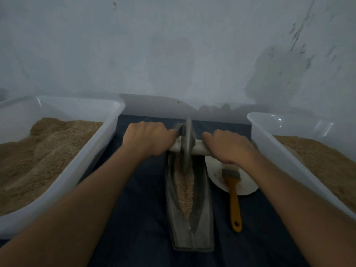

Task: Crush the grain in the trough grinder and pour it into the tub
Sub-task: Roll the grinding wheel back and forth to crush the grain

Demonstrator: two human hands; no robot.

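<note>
Trough grinder [189,205]: set at the surface's [138,218] middle, grain [185,191] held in its channel, wheel [186,145] stood at its far end. Left tub [77,170]: placed at the left edge. Right tub [279,149]: placed at the right edge. Plate [244,182]: laid between grinder and right tub, brush [233,193] partly rested on it.

A pale, scuffed wall [173,45] fills the upper half of the frame in dim light, above a dark blue cloth [142,199] spread across the lower centre.
</note>
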